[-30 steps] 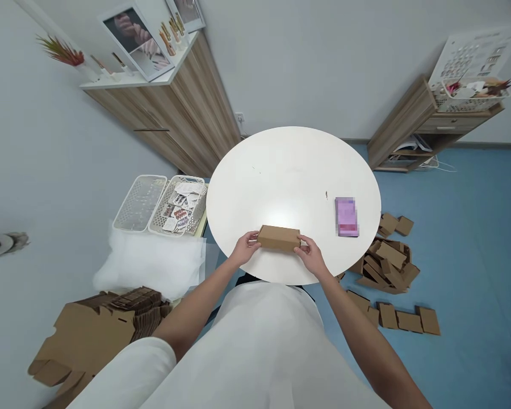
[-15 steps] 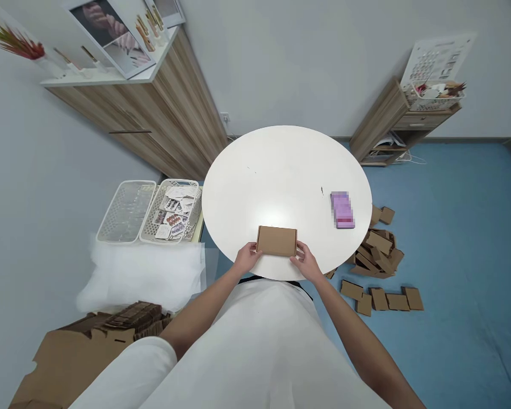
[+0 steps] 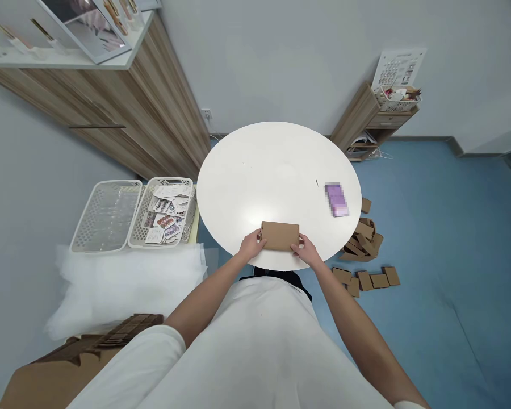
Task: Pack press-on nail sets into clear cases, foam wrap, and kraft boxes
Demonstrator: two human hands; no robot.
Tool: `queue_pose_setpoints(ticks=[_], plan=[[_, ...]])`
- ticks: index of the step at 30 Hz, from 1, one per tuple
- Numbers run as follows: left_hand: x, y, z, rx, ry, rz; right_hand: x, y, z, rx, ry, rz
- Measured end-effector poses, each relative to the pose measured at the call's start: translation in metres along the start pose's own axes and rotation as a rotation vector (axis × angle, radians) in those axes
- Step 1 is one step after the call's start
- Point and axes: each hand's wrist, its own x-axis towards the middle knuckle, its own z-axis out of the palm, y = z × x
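Observation:
A closed, flat brown cardboard box [image 3: 280, 236] is at the near edge of the white oval table [image 3: 276, 170]. My left hand [image 3: 252, 245] grips its left end, thumb on the top near the front corner. At the right end my right hand [image 3: 305, 250] holds the box in the same way, its thumb over the near right corner. A blurred purple item [image 3: 336, 199] lies on the table's right side.
Left of the table stand a white basket of printed cards [image 3: 166, 213], a second white basket [image 3: 106, 216], white sheets [image 3: 132, 278] and stacked cardboard [image 3: 59, 375]. Small brown boxes [image 3: 364, 241] lie on the floor at the right. Cabinets [image 3: 153, 102] flank the far side.
The camera view has turned slightly, so the table and room have shifted. Both hands still hold the box, and my left thumb reaches further onto its top.

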Motion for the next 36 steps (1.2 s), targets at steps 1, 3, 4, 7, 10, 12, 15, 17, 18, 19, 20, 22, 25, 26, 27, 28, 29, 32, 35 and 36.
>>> queue_pose_setpoints(ticks=[1,3,4,7,10,12,15,17,18,19,20,22,25,26,27,28,29,32,35,36], plan=[[-0.002,-0.001,-0.002,0.017,-0.011,0.006,-0.003,0.001,-0.001,-0.017,-0.017,0.027],[-0.004,-0.001,-0.006,0.053,-0.011,-0.001,-0.007,0.003,-0.006,-0.068,-0.032,0.074],[-0.004,-0.001,-0.008,0.071,-0.001,-0.012,-0.008,0.003,-0.010,-0.096,-0.022,0.088],[-0.001,0.001,-0.014,0.078,0.027,-0.067,-0.009,-0.001,-0.018,-0.140,0.019,0.098],[0.002,0.005,-0.016,-0.036,-0.009,-0.077,-0.009,-0.008,-0.021,-0.100,0.013,0.093],[0.001,0.009,-0.014,-0.143,-0.055,-0.057,-0.009,-0.012,-0.020,-0.036,-0.019,0.095],[-0.002,0.013,-0.010,-0.265,-0.088,-0.063,-0.010,-0.018,-0.017,0.035,-0.084,0.115],[-0.003,0.015,-0.007,-0.316,-0.070,-0.079,-0.010,-0.019,-0.018,0.062,-0.116,0.112],[-0.002,0.016,-0.005,-0.338,-0.059,-0.081,-0.009,-0.019,-0.020,0.079,-0.125,0.099],[-0.001,0.018,-0.003,-0.354,-0.051,-0.081,-0.008,-0.018,-0.023,0.098,-0.125,0.080],[0.001,0.022,-0.001,-0.363,-0.042,-0.084,-0.007,-0.016,-0.028,0.118,-0.115,0.055],[0.005,0.035,0.007,-0.367,-0.034,-0.088,-0.006,-0.008,-0.042,0.147,-0.070,-0.001],[0.014,0.073,0.027,-0.337,-0.036,-0.087,-0.008,0.015,-0.076,0.163,0.053,-0.061],[0.017,0.090,0.037,-0.314,-0.040,-0.078,-0.010,0.027,-0.090,0.167,0.111,-0.070],[0.020,0.109,0.049,-0.284,-0.046,-0.060,-0.013,0.040,-0.104,0.173,0.178,-0.075],[0.023,0.128,0.062,-0.250,-0.056,-0.033,-0.017,0.054,-0.119,0.183,0.248,-0.076],[0.026,0.147,0.077,-0.217,-0.078,0.000,-0.021,0.069,-0.133,0.198,0.315,-0.070],[0.040,0.202,0.126,-0.134,-0.215,0.091,-0.034,0.117,-0.171,0.270,0.474,0.009],[0.061,0.248,0.177,-0.057,-0.345,0.167,-0.040,0.159,-0.202,0.332,0.591,0.112],[0.070,0.262,0.193,-0.029,-0.374,0.198,-0.040,0.171,-0.212,0.338,0.623,0.134]])
